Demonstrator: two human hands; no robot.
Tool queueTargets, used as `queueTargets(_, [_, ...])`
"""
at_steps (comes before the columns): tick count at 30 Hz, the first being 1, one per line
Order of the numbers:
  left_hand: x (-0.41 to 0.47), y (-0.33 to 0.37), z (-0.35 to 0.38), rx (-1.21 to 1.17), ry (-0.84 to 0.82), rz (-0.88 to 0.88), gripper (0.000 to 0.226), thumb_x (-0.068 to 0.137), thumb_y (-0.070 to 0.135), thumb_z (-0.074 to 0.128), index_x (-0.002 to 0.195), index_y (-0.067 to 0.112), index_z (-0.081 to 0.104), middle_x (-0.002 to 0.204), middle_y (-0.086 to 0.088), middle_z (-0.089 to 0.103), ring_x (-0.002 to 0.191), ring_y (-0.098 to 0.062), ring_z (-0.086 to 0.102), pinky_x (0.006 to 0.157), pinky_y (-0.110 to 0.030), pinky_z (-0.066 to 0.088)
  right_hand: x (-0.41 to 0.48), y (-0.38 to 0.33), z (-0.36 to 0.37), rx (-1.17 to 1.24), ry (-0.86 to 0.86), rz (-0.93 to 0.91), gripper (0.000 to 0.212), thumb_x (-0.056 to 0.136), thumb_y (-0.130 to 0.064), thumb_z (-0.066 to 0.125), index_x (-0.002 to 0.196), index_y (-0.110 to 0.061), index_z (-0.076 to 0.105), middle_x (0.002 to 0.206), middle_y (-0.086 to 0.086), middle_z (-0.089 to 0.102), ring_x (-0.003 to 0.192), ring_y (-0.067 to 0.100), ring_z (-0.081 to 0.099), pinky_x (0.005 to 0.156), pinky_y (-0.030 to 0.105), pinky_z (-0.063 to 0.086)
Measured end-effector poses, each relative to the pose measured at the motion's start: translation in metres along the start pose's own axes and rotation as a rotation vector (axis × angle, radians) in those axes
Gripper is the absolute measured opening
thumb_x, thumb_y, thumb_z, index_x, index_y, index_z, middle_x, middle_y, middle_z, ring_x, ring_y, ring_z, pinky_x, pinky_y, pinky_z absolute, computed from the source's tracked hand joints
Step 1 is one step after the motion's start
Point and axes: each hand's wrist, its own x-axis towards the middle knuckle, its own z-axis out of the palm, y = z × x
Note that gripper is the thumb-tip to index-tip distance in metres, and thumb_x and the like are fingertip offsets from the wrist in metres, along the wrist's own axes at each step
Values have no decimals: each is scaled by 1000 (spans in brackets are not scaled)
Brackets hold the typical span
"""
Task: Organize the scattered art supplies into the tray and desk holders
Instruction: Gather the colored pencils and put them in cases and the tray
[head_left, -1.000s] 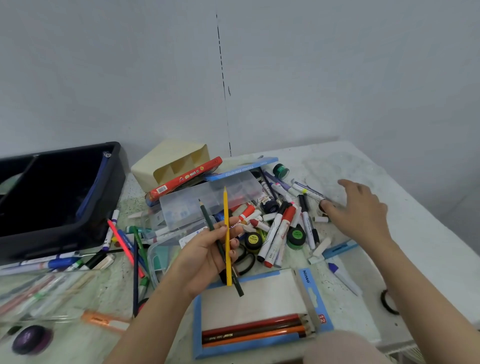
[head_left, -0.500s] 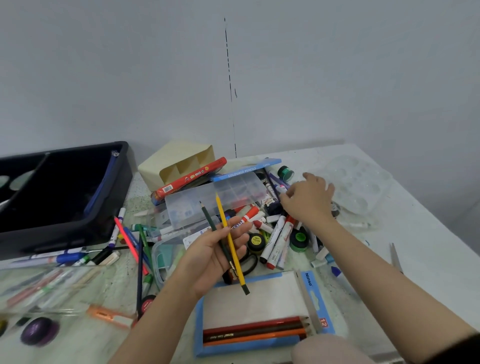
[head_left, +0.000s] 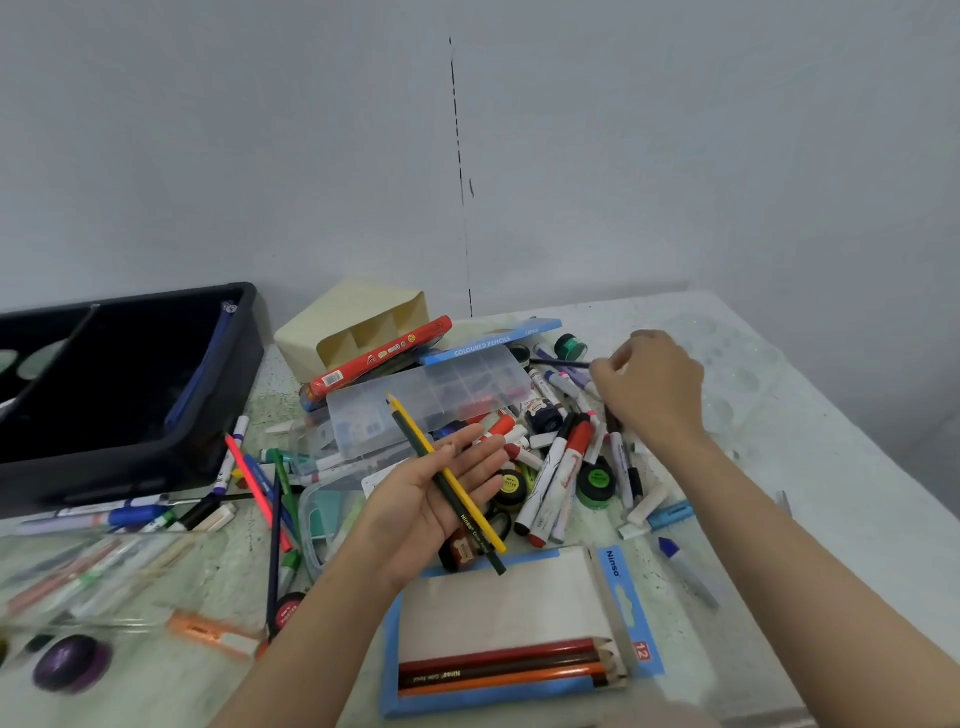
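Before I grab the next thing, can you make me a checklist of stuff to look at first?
1. The left hand has a good hold on the yellow pencil and green pencil: ok.
2. The right hand pinches the thin dark pencil: ok.
3. That pencil is free of the marker pile: cannot tell.
4. The blue pencil box is open, with room beside its three pencils: ok.
5. The cream desk holder stands upright: not ok, it lies tipped over.
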Motion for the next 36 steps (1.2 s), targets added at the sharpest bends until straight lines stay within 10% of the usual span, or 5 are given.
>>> queueTargets(6, [7,0,7,-3,-41,0,33,96,10,37,119,-1,58,117,-17,65,108,-27,64,89,-37,52,-4,-8,-51,676,239,-25,11,93,-24,56,84,-18,58,80,-5,62,69,2,54,65,7,39])
queueTargets(10, [11,-3,15,32,-85,-17,35,97,12,36,121,-1,57,119,-17,64,110,-27,63,91,-37,51,-3,-28,-77,829,-56,-34,7,92,-16,58,87,-14,63,71,-1,67,53,-1,56,55,11,43])
queueTargets(15, [5,-10,29,106,-235,-146,35,93,13,38,115,-1,62,115,-21,65,100,-29,67,84,-37,55,-13,-37,-56,644,-370,-115,5,88,-19,64,90,-20,60,69,21,67,57,25,56,63,27,45])
queueTargets(24, [2,-19,19,63,-196,-144,29,82,11,50,107,1,61,63,0,46,47,-7,37,42,-17,35,1,-5,-29,263,-345,-159,11,93,-29,54,90,-28,64,90,-12,65,78,1,55,72,21,40])
queueTargets(36, [-3,-10,-1,-24,-84,-90,35,81,10,47,111,5,64,109,-16,69,81,-22,71,66,-32,60,-9,63,-20,-399,-396,-98,31,90,-34,54,121,-35,59,150,4,33,137,26,25,113,49,8])
